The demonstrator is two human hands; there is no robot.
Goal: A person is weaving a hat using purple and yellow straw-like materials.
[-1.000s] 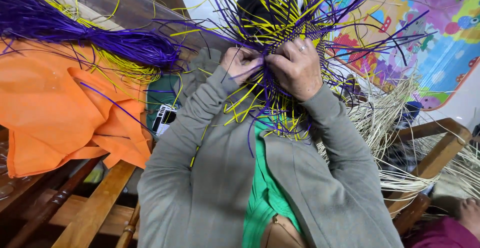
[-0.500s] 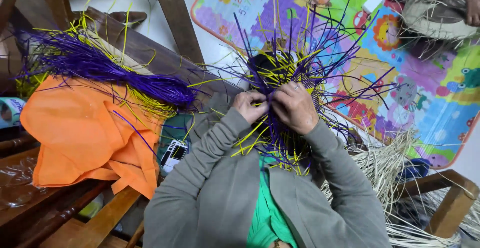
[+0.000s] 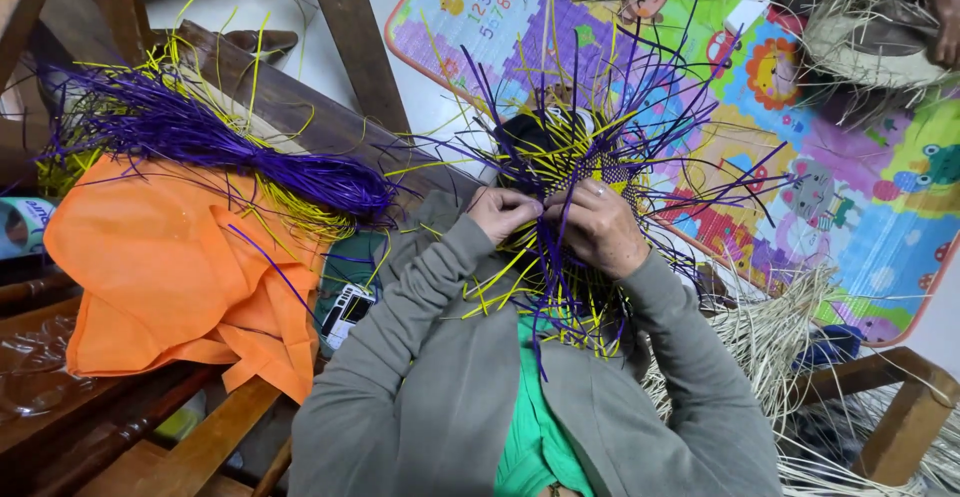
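A half-woven piece of purple and yellow strips (image 3: 590, 147) is held up in front of me, loose strip ends sticking out all around. My left hand (image 3: 500, 212) pinches strips at its lower left edge. My right hand (image 3: 605, 227) grips the strips at its lower middle, fingers closed over them. Both grey sleeves rise from the bottom of the view. The centre of the weave is partly hidden behind my hands.
A bundle of purple and yellow strips (image 3: 240, 167) lies on an orange cloth (image 3: 170, 267) over a wooden bench (image 3: 200, 447) at left. A colourful foam play mat (image 3: 820, 157) covers the floor. Pale straw (image 3: 770, 337) lies at right, another person's hand (image 3: 945, 17) at top right.
The view has tilted down and shifted, so the weave and my hands sit lower and more central. My hands keep their hold on the strips.
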